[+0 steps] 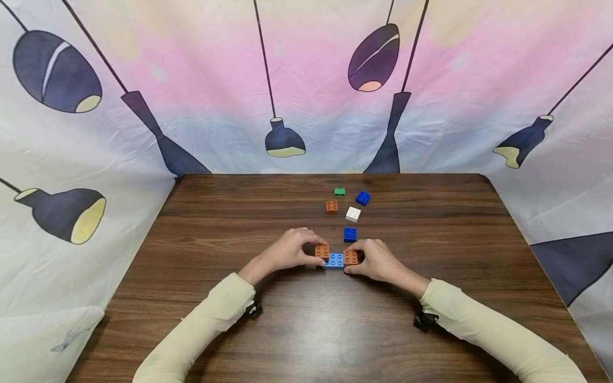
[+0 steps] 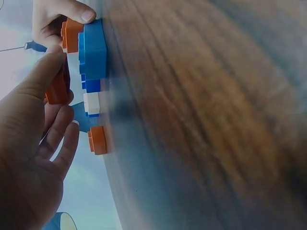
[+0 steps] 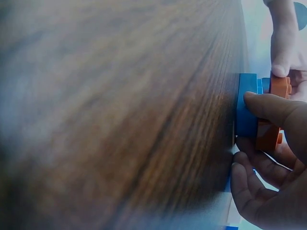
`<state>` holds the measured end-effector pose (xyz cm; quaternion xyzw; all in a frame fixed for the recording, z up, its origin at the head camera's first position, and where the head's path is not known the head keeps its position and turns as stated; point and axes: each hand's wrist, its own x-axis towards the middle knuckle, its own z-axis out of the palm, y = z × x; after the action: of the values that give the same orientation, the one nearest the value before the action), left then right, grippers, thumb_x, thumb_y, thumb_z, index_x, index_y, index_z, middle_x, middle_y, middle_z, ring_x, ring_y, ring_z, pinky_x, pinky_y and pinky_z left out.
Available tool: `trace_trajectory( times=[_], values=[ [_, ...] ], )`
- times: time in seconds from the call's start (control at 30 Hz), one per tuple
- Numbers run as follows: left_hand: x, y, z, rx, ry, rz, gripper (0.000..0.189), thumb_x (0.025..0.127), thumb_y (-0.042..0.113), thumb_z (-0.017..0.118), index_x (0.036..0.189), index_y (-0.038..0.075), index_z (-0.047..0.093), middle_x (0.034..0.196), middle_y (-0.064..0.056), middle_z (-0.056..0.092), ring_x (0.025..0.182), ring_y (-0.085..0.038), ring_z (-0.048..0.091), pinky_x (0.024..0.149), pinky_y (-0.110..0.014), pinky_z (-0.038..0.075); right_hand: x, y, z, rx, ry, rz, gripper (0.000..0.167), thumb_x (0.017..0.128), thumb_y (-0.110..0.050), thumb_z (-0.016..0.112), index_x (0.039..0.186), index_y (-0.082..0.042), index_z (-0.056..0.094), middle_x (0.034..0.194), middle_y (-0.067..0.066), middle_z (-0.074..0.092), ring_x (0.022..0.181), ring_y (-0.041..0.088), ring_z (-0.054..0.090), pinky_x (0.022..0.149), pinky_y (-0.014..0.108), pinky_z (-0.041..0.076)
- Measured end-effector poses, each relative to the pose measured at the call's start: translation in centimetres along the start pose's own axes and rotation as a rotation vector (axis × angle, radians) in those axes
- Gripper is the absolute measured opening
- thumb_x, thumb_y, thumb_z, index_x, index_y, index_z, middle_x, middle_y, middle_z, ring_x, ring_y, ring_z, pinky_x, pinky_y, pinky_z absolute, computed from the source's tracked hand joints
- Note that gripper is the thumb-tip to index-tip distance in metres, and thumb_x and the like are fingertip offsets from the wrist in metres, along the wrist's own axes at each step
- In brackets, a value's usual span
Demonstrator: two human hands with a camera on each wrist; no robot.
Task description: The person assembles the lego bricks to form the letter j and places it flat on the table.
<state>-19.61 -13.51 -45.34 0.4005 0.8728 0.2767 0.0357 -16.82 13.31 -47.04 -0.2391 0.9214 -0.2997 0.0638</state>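
Observation:
My left hand (image 1: 298, 249) pinches an orange brick (image 1: 322, 251) between thumb and fingers, slightly tilted, above the left end of a light blue brick (image 1: 334, 260). In the left wrist view a gap shows between this orange brick (image 2: 58, 86) and the blue one (image 2: 94, 50). My right hand (image 1: 378, 259) grips a second orange brick (image 1: 350, 257), which sits on the right end of the light blue brick. Its thumb also lies against the side of the light blue brick (image 3: 246, 108) in the right wrist view. The light blue brick rests on the table, studs up.
Behind the hands a dark blue brick (image 1: 350, 234) lies nearest. Farther back are a white brick (image 1: 353, 214), another orange brick (image 1: 332, 206), another dark blue brick (image 1: 363, 198) and a small green brick (image 1: 339, 192). The wooden table (image 1: 230, 213) ends at a printed cloth backdrop (image 1: 230, 143).

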Motion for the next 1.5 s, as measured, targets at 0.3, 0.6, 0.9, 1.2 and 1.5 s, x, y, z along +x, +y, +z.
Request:
trace_trajectory(
  times=[0.3,0.6,0.9,1.2,1.5],
  values=[
    [-0.35,-0.16,0.48,-0.011,-0.012,0.012,0.047,0.084,0.039,0.084,0.121,0.012,0.075,0.115,0.001,0.075,0.106,-0.015,0.066,0.095,-0.036,0.052,-0.03,-0.02,0.01,-0.003,0.008,0.008,0.036,0.078,-0.027,0.091,0.107,-0.009,0.079,0.096,-0.001,0.075,0.079,0.007,0.059,0.067,0.029,0.045],
    [-0.47,0.02,0.7,0.009,-0.017,0.012,0.047,0.083,0.038,0.085,0.121,0.012,0.075,0.115,0.0,0.075,0.105,-0.015,0.067,0.093,-0.035,0.053,-0.1,0.04,0.08,0.004,0.003,0.01,0.036,0.078,-0.028,0.091,0.107,-0.01,0.079,0.097,-0.002,0.075,0.08,0.007,0.06,0.068,0.029,0.046],
    [-0.37,0.05,0.88,0.061,-0.033,0.025,0.045,0.085,0.039,0.084,0.12,0.012,0.075,0.112,0.001,0.074,0.104,-0.014,0.066,0.094,-0.035,0.052,-0.11,0.03,0.05,-0.004,0.005,0.013,0.037,0.078,-0.028,0.091,0.107,-0.009,0.079,0.097,-0.001,0.074,0.081,0.008,0.06,0.069,0.03,0.046],
    [-0.34,0.41,0.77,0.091,-0.041,0.022,0.042,0.088,0.039,0.081,0.12,0.012,0.075,0.112,0.0,0.074,0.106,-0.016,0.066,0.095,-0.037,0.052,0.0,0.05,0.01,0.001,0.005,0.014,0.036,0.077,-0.028,0.091,0.106,-0.009,0.079,0.096,-0.001,0.074,0.08,0.008,0.06,0.07,0.03,0.046],
    [-0.25,0.76,0.85,0.117,-0.034,0.015,0.041,0.088,0.04,0.081,0.118,0.013,0.075,0.109,0.001,0.073,0.103,-0.016,0.065,0.092,-0.038,0.052,-0.04,0.04,-0.02,-0.008,0.011,0.009,0.038,0.077,-0.028,0.091,0.107,-0.009,0.079,0.097,0.0,0.075,0.083,0.01,0.062,0.071,0.031,0.047]
  ],
)
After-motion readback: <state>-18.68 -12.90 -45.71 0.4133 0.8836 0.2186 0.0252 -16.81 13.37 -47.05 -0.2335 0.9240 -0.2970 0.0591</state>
